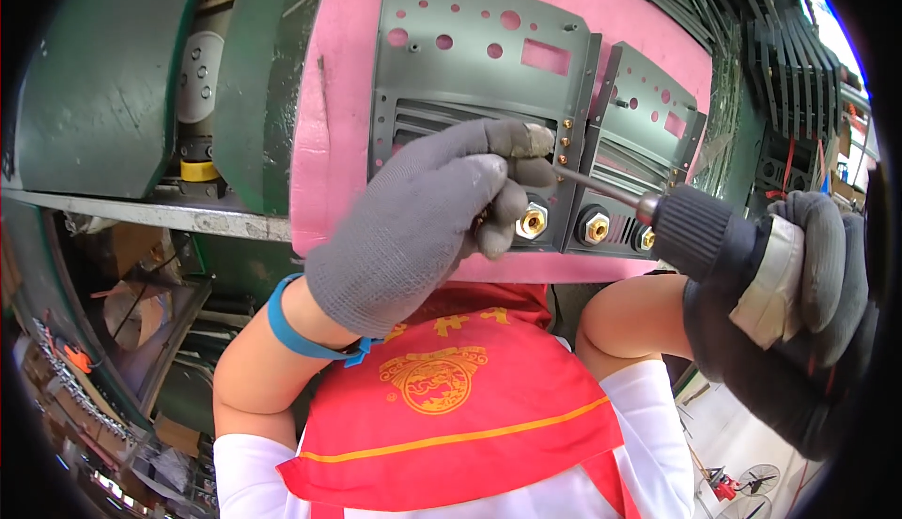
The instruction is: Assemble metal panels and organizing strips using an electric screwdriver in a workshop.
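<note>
The right hand (827,298), in a dark grey knit glove, is clamped on a black power screwdriver with a ribbed collar (700,232). Its slim steel bit (601,185) points left, its tip just beside the fingertips of the grey-gloved left hand (413,209). The left fingers curl over the larger dark grey perforated metal panel (470,82); whether they pinch anything cannot be told. That panel lies on a pink sheet (329,176), beside a smaller matching panel (631,129). Small brass screws (564,141) line the larger panel's right edge.
</note>
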A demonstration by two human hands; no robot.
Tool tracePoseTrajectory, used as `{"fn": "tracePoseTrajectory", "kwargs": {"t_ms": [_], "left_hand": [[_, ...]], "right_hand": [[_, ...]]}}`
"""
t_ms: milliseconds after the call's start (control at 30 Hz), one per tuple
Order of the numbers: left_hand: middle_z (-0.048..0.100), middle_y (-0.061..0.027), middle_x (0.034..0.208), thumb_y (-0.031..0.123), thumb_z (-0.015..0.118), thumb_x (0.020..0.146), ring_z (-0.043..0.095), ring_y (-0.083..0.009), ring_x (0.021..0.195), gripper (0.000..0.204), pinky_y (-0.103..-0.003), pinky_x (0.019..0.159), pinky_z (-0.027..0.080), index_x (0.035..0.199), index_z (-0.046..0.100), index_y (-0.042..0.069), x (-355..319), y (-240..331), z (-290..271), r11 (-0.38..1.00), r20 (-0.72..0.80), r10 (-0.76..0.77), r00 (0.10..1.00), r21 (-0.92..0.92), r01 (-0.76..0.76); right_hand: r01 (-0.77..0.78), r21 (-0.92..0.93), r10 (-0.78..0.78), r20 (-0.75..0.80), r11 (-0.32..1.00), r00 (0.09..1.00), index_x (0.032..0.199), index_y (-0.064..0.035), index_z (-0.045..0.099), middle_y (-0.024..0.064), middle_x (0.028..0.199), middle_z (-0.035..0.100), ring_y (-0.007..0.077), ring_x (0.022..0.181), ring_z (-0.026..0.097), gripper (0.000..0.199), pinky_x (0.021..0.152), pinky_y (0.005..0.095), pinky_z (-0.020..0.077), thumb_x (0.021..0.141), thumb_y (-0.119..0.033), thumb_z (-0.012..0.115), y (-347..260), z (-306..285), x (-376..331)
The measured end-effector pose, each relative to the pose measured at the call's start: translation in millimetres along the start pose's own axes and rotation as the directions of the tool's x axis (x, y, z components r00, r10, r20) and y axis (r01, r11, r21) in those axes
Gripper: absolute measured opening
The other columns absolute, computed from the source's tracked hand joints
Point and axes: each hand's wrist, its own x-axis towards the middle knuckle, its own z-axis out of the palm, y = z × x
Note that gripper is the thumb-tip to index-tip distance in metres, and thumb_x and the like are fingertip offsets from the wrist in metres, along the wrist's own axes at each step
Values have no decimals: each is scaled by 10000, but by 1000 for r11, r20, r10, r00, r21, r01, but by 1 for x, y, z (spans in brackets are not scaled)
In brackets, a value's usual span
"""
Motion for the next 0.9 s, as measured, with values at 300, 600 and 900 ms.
{"fn": "tracePoseTrajectory", "kwargs": {"t_ms": [300, 600, 900], "left_hand": [[626, -28, 917, 431, 438, 1074, 378, -47, 613, 515, -205, 504, 291, 1302, 575, -10, -5, 11, -6, 964, 51, 71, 996, 253, -82], [482, 57, 877, 466, 481, 1054, 416, -58, 716, 603, -217, 596, 347, 1409, 535, -18, -4, 13, -5, 999, -7, -9, 1000, 31, 9], [534, 23, 919, 308, 528, 1059, 435, -55, 727, 453, -212, 600, 366, 1402, 525, 13, -7, 9, -11, 985, -21, 150, 988, 88, -147]], "right_hand": [[-509, 847, 451, 519, -154, 726, 738, -101, 394, -28, 737, 410, 44, 629, 408, 313, 624, 180, 322, 863, -270, 626, -22, 9, 5], [-123, 987, 420, 156, -104, 894, 678, -146, 476, -26, 735, 469, 37, 663, 445, 200, 707, 200, 347, 778, -134, 649, -31, 43, 11], [-204, 976, 495, 215, -76, 842, 683, -136, 443, -21, 724, 445, 48, 657, 422, 200, 696, 234, 336, 781, -91, 611, -28, 41, 8]]}}
